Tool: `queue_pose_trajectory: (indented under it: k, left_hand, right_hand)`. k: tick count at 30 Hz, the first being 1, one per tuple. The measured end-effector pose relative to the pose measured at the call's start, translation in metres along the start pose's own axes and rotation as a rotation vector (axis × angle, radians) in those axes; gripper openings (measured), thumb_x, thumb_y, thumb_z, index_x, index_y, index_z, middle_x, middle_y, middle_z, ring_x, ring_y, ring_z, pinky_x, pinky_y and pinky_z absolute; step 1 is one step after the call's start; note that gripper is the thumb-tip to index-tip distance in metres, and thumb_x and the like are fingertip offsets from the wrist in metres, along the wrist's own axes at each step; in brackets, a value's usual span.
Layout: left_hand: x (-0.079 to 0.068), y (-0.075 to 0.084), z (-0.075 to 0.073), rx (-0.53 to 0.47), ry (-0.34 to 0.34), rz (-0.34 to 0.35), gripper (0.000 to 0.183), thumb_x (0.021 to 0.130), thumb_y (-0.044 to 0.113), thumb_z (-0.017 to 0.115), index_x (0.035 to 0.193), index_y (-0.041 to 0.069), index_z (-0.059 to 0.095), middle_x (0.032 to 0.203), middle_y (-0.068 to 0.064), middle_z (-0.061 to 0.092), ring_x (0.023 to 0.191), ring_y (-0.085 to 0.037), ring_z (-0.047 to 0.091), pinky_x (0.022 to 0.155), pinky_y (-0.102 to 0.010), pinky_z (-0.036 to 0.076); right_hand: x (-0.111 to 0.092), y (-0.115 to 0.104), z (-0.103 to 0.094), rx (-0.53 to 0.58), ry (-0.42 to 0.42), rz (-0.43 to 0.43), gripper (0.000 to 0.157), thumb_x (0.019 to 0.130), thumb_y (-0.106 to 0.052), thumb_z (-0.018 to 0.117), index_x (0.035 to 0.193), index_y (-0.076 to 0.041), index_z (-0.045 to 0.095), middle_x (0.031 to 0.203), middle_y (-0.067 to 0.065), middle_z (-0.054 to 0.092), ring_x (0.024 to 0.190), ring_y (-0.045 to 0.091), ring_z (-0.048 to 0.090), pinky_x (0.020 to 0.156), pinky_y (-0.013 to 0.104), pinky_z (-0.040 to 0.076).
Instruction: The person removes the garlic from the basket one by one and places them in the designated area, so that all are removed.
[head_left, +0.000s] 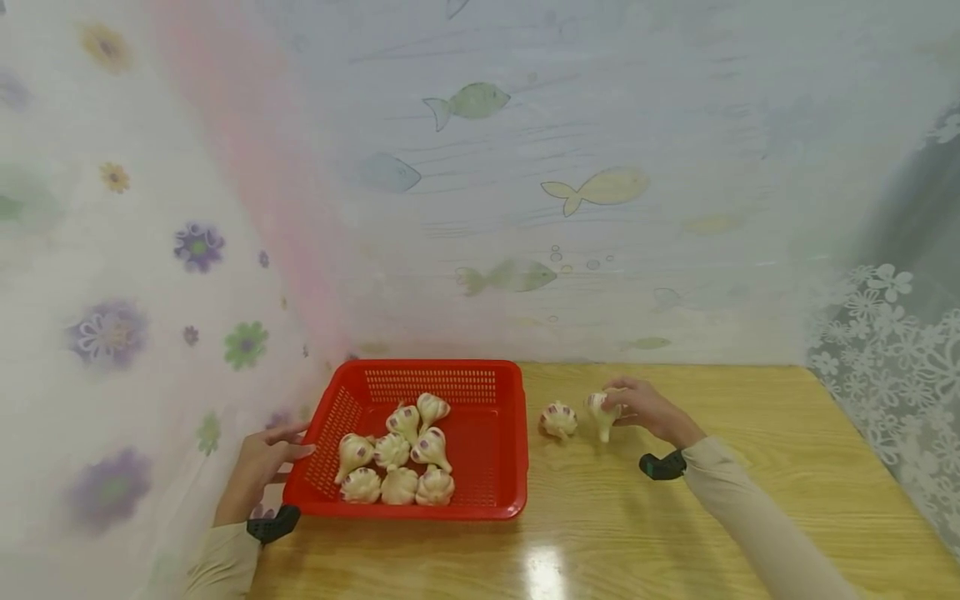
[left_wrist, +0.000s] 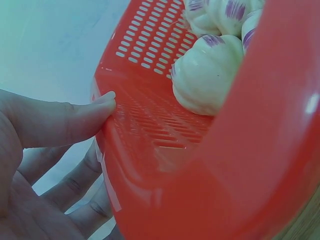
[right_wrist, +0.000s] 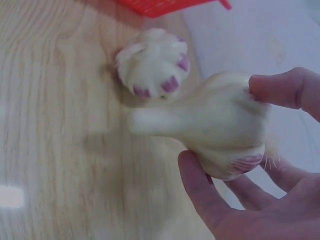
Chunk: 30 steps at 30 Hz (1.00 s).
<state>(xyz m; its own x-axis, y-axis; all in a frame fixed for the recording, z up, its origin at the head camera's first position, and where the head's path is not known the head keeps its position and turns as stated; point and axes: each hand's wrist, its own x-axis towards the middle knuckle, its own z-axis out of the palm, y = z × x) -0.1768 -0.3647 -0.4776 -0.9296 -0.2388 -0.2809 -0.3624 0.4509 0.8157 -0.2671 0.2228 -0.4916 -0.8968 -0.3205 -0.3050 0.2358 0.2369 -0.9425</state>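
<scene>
My right hand pinches a white garlic bulb between thumb and fingers, its stem pointing away from the palm in the right wrist view. Just left of it, a second garlic bulb with purple patches lies on the table. At the left stands a red plastic basket with slotted walls, and several garlic bulbs are gathered in its left and middle part. My left hand grips the basket's left side, the thumb at the rim and the other fingers along the outer wall.
The wooden table runs along a pale wall painted with fish. A flower-patterned wall rises close by the left hand. White flower decoration borders the right side.
</scene>
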Motion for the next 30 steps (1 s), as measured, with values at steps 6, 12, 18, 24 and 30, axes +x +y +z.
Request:
queue_pose_trajectory:
  k: [6, 12, 18, 24, 30]
  left_hand:
    - [0.000, -0.001, 0.000, -0.008, -0.007, 0.004, 0.063, 0.084, 0.028, 0.069, 0.138, 0.004, 0.048, 0.123, -0.024, 0.054, 0.093, -0.029, 0.061, 0.074, -0.044, 0.055]
    - [0.001, 0.000, 0.000, -0.012, 0.006, 0.014, 0.062, 0.081, 0.029, 0.071, 0.135, 0.004, 0.052, 0.117, -0.021, 0.057, 0.090, -0.028, 0.062, 0.071, -0.043, 0.056]
    - [0.000, 0.003, 0.002, -0.020, 0.028, 0.006, 0.061, 0.080, 0.028, 0.072, 0.133, 0.004, 0.054, 0.115, -0.021, 0.059, 0.087, -0.026, 0.063, 0.070, -0.044, 0.056]
    - [-0.001, 0.002, 0.001, -0.018, 0.021, -0.004, 0.061, 0.082, 0.025, 0.071, 0.135, 0.002, 0.051, 0.119, -0.024, 0.056, 0.089, -0.027, 0.063, 0.071, -0.043, 0.056]
    - [0.006, -0.004, -0.001, -0.046, 0.016, 0.012, 0.060, 0.076, 0.028, 0.075, 0.130, 0.007, 0.058, 0.108, -0.016, 0.062, 0.082, -0.023, 0.064, 0.065, -0.041, 0.056]
  right_hand:
    - [0.008, 0.007, 0.004, -0.031, 0.044, -0.003, 0.060, 0.087, -0.011, 0.059, 0.135, 0.012, 0.031, 0.124, 0.027, 0.046, 0.095, 0.028, 0.061, 0.093, 0.055, 0.044]
    - [0.018, 0.013, 0.006, -0.062, 0.090, 0.007, 0.058, 0.086, -0.010, 0.061, 0.133, 0.012, 0.034, 0.125, 0.028, 0.045, 0.091, 0.024, 0.059, 0.090, 0.051, 0.047]
    - [0.019, 0.018, 0.006, -0.128, 0.096, 0.032, 0.060, 0.085, -0.012, 0.062, 0.133, 0.013, 0.035, 0.120, 0.027, 0.048, 0.089, 0.025, 0.057, 0.089, 0.049, 0.048]
    - [0.018, 0.020, 0.006, -0.163, 0.106, 0.047, 0.062, 0.088, -0.014, 0.061, 0.136, 0.014, 0.033, 0.126, 0.032, 0.045, 0.103, 0.036, 0.057, 0.089, 0.049, 0.048]
    - [0.016, 0.021, 0.005, -0.176, 0.111, 0.049, 0.064, 0.088, -0.015, 0.061, 0.137, 0.013, 0.031, 0.129, 0.033, 0.043, 0.109, 0.042, 0.053, 0.090, 0.050, 0.047]
